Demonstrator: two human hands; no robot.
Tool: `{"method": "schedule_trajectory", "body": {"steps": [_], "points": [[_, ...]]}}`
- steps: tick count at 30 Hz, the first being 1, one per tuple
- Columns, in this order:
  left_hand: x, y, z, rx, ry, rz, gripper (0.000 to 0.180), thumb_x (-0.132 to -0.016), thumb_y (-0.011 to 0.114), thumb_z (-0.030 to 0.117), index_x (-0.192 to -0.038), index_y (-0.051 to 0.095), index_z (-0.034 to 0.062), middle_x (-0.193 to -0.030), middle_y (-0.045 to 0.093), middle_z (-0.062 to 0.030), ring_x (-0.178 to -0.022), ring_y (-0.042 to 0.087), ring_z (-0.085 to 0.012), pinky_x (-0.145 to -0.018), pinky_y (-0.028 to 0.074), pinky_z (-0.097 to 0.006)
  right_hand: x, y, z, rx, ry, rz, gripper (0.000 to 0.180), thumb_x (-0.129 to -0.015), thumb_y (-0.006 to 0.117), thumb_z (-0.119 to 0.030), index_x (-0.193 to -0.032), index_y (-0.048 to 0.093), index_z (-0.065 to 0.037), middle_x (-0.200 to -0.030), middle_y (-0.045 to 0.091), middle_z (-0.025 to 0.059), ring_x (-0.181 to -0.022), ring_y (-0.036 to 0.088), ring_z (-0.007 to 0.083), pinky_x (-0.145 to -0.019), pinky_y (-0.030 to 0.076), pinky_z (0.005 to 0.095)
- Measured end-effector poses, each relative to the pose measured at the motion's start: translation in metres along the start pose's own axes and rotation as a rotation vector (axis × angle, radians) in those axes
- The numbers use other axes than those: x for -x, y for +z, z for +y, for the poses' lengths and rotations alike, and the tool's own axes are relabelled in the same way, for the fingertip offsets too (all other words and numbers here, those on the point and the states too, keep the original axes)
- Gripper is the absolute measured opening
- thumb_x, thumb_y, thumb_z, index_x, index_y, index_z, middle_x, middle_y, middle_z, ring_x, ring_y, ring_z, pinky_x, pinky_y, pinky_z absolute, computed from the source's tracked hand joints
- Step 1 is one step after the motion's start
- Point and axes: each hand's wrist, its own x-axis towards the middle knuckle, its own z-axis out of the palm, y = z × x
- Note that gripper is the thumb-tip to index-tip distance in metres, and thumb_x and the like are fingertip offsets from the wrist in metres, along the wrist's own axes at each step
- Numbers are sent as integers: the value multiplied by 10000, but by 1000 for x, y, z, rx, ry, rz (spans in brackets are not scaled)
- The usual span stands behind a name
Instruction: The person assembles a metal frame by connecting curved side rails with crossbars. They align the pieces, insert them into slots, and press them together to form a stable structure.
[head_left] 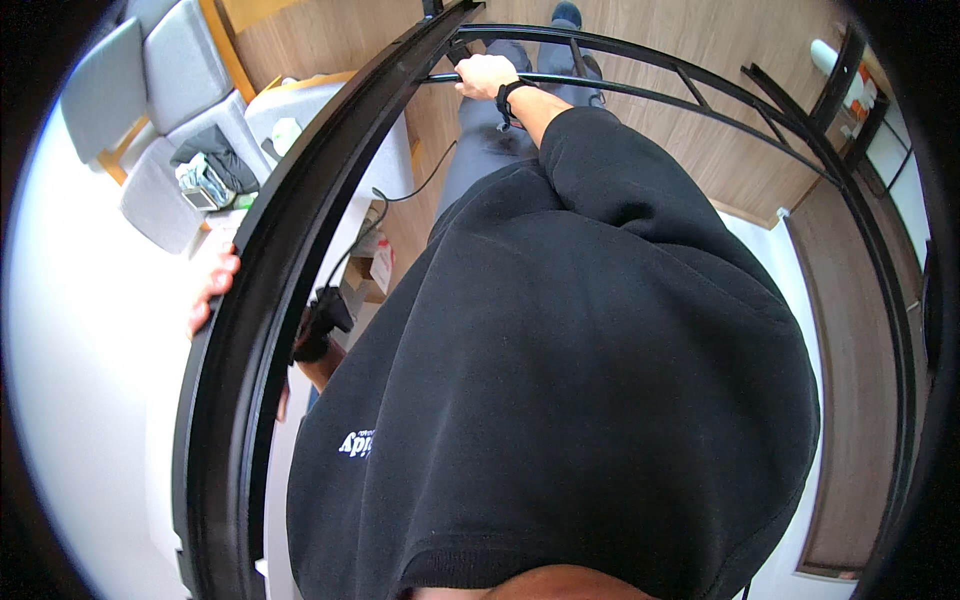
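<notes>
Closest to me is the black hoodie (pixel 560 380), filling most of the view and hiding whatever lies under it, so I see neither forearm near the body. Just past it on my left, the left hand (pixel 212 290) is wrapped round the thick outer bar of a black metal frame (pixel 250 300); only the fingertips show curling over the far edge, closed onto the bar, while the palm and thumb sit behind it. A black cable (pixel 345 255) and a small dark gadget hang just inside that bar, though I cannot make out what the gadget is. Further out, the right hand (pixel 487 75), with a black wristband, is closed over a thin crossbar of the same frame near its top corner. The frame stands tilted against me, carried by both hands above a wooden floor (pixel 720 150); I judge it lifted and in hand, with setting it down yet to come, and where it belongs is not visible. Off to the far left sit grey chairs (pixel 180 60) and a cluttered white table (pixel 300 110), their contents too small to read
</notes>
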Motion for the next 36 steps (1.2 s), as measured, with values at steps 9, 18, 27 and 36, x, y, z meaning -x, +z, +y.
{"method": "schedule_trajectory", "body": {"steps": [9,18,27,36], "points": [[32,-43,-2,-111,18,-57,1187,-687,747,859,-1509,430,65,-1349,590,-250,-1278,594,-394,-1171,383,-641,9,-10,-8,62,-34,6,358,-938,680,-398,-1110,779,-101,-1055,780,171,-987,759,354,-869,608,475],[67,-48,-1,-60,-82,355,1013,-779,853,604,-1582,461,127,-1429,580,-236,-1300,593,-360,-1215,376,-548,12,-9,-6,55,-70,70,339,-936,665,-396,-1055,772,-97,-1017,771,179,-963,753,360,-845,603,481],[61,-30,-1,-26,-87,446,1262,-581,738,859,-1563,466,116,-1389,565,-244,-1288,559,-413,-1193,326,-632,23,-10,-3,56,-62,108,317,-925,667,-388,-1052,774,-118,-1010,772,161,-969,750,353,-854,599,485],[53,-27,-6,144,-19,440,1524,-396,631,1091,-1547,469,106,-1343,553,-250,-1265,533,-462,-1172,281,-708,30,-14,-5,36,-67,144,285,-913,675,-361,-1009,788,-117,-980,780,155,-933,758,351,-841,604,474]]}}
